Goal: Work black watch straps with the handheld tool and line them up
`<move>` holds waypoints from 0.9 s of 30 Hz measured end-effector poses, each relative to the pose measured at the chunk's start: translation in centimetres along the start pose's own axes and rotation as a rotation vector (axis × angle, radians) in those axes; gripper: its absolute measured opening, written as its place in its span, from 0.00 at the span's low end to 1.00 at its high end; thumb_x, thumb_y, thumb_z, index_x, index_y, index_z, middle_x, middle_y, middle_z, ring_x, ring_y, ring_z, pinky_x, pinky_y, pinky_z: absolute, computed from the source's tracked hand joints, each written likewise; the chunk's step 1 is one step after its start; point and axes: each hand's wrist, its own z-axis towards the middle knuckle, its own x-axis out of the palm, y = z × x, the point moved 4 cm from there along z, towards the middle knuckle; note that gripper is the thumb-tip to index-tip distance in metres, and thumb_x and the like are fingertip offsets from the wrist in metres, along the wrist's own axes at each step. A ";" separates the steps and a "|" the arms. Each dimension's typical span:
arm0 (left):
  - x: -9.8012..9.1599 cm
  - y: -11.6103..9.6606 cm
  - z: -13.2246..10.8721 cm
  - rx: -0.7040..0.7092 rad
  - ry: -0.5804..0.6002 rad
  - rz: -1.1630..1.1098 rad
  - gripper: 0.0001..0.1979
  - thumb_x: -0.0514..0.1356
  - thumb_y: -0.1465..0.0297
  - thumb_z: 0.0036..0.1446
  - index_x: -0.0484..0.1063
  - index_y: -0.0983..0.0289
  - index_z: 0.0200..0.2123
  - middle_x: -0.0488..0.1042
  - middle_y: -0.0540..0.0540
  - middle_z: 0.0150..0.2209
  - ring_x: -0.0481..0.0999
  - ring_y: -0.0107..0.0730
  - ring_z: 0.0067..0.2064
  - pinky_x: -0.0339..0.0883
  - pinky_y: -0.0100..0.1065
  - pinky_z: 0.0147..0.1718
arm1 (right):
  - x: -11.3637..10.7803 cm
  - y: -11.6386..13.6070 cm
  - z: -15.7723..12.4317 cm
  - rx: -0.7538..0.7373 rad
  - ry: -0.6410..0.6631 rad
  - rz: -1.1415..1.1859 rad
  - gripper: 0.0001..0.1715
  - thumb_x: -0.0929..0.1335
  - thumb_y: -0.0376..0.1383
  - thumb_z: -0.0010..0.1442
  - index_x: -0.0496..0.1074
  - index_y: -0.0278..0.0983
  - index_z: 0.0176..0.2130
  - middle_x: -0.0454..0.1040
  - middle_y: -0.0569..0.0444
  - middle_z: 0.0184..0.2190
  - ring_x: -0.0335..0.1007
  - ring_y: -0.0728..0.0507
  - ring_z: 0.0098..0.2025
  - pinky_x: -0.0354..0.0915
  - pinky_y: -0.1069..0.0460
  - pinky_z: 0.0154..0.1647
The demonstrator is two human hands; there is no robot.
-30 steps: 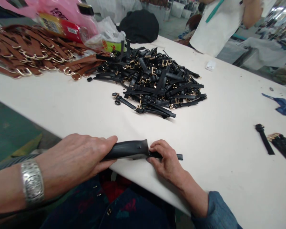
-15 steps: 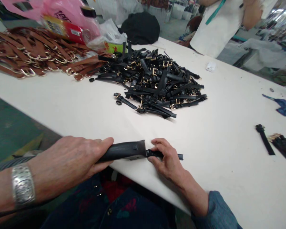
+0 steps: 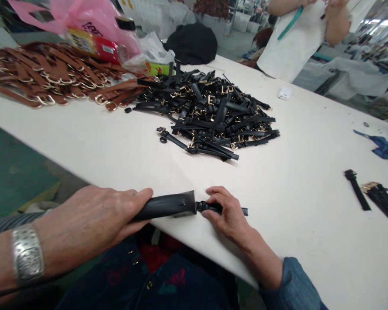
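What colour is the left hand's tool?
The tool is black, best seen in the head view.

On my feed, at the left of the white bench (image 3: 307, 163), I see heaped brown leather straps (image 3: 56, 71) with gold-coloured buckles, a red-and-yellow bottle (image 3: 95, 46) before a pink plastic bag (image 3: 80, 19). Farther back I make out a rounded black bundle (image 3: 194, 43); at right, a crumpled dark-blue scrap (image 3: 384, 147); beyond, a person in white (image 3: 292, 49).

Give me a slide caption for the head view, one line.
Left hand aims a black tool at a black strap in the right hand; buckled straps piled beyond.
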 end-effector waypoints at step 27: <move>0.2 2.1 1.0 -0.067 0.068 -0.180 0.22 0.58 0.43 0.60 0.79 0.53 0.40 0.83 0.58 0.31 0.81 0.53 0.31 0.63 0.45 0.31 | 0.2 3.0 -3.5 -0.124 -0.154 -0.316 0.10 0.75 0.26 0.67 0.80 0.41 0.38 0.82 0.53 0.34 0.80 0.41 0.37 0.73 0.49 0.39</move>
